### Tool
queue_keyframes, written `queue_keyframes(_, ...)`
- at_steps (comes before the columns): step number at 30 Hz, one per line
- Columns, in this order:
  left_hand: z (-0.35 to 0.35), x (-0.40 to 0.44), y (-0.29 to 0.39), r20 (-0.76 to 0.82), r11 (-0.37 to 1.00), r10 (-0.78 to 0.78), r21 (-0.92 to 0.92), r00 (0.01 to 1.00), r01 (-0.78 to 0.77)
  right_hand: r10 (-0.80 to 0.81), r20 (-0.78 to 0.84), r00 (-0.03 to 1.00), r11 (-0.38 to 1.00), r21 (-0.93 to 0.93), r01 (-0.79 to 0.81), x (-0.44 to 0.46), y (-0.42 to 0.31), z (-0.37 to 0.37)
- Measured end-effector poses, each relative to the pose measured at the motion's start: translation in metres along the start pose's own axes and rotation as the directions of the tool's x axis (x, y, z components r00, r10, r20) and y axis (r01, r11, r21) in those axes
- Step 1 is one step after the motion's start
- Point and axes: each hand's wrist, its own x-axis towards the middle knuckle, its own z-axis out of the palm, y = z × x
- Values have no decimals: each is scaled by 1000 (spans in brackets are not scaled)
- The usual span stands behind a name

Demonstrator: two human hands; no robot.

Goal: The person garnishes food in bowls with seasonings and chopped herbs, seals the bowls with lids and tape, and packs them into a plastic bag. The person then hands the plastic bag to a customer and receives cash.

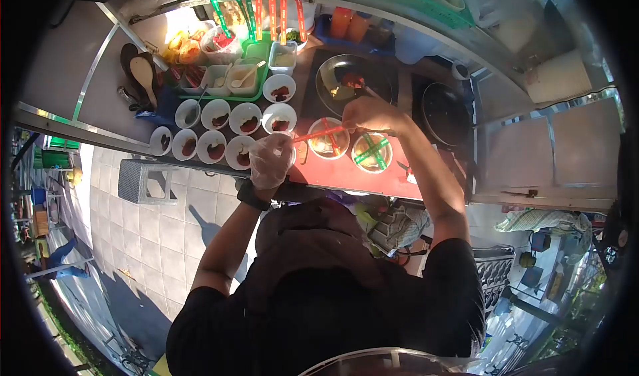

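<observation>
Over the work counter, a red printed strip (316, 134) is stretched between my two hands. My left hand (271, 158), in a clear plastic glove, is closed on its left end. The fingers of my right hand (373, 114) pinch the other end. Just beneath the strip stands a round bowl (342, 151) with another red strip lying over its top. To its right, a second bowl (358, 166) has green strips (373, 152) crossed over it. Several white bowls (213, 146) with dark reddish sauce stand in rows left of my left hand.
Red and green strips (271, 3) hang from the shelf edge above. A frying pan (333, 76) with food and a utensil sits behind my right hand, another dark pan (444, 113) further right. A green tray (249, 98) holds white tubs with spoons. A spatula (143, 76) hangs at left.
</observation>
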Motion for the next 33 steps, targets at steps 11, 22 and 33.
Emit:
queue_keyframes(11, 51, -7, -18, 52, 835, 125, 534, 991, -134, -179, -178, 967, 980, -117, 160, 15, 57, 12)
queue_keyframes(22, 28, -3, 13, 69, 878, 56, 472, 996, -82, -166, -441, 882, 902, -430, -45, -29, 36, 22)
queue_keyframes(33, 104, -50, -24, 121, 833, -185, -507, 975, 221, 5, -412, 911, 993, -109, -55, -8, 16, 67)
